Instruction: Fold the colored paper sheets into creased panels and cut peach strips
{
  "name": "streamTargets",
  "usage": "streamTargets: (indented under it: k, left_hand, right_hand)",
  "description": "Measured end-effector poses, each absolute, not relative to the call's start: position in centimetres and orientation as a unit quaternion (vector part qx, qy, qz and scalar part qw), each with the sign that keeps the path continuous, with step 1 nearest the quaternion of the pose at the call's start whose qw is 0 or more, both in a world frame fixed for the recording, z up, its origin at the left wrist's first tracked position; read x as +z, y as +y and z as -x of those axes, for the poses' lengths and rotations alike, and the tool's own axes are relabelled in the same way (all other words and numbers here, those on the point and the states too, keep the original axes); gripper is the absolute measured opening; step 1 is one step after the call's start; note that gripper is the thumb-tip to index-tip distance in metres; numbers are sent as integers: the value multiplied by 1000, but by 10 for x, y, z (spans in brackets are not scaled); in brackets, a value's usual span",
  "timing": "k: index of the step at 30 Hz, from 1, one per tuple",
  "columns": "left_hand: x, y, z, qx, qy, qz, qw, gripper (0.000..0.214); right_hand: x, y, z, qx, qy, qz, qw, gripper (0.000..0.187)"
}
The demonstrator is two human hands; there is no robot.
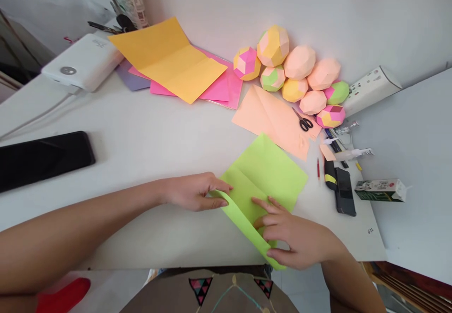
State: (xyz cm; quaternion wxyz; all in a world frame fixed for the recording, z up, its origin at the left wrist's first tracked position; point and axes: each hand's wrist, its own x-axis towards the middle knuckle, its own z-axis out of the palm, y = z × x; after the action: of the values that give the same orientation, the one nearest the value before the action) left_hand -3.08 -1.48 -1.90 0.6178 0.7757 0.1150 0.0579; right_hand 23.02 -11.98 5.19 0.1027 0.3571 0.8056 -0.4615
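Green sheet (270, 164): matt paper, smooth apart from creases. Orange sheet (162, 59) and peach sheet (261, 115): matt paper too. Faceted balls (299, 62): matt paper, flat smooth faces. Desk (141, 139): smooth, faint sheen. White power bank (83, 63): smooth plastic-looking shell. Cable (38, 114): smooth, plastic-looking. Large phone (42, 160): dark glossy face. Scissors (306, 124): black handles, plastic-looking. Shirt (162, 296): matt cloth. Drink carton (377, 189): smooth coated card by look.

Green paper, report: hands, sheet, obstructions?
Green paper: near edge curled up. Left hand pinching one end of it, right hand spread at the other. Peach paper close by the far corner.
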Motion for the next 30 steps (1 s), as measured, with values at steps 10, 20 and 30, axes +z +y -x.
streamTargets:
  k: [10, 20, 30]
  left_hand:
    - [-31, -15, 24, 127, 173, -757, 617, 35]
    - [-30, -26, 18, 184, 309, -712, 603, 33]
    - [-32, -63, 11, 360, 252, -875, 202, 43]
  right_hand:
    - [42, -126, -243, -474, 774, -419, 26, 10]
    - [19, -104, -187, -304, 759, -577, -4, 43]
    - [-12, -97, -200, -257, 792, -537, -135, 44]
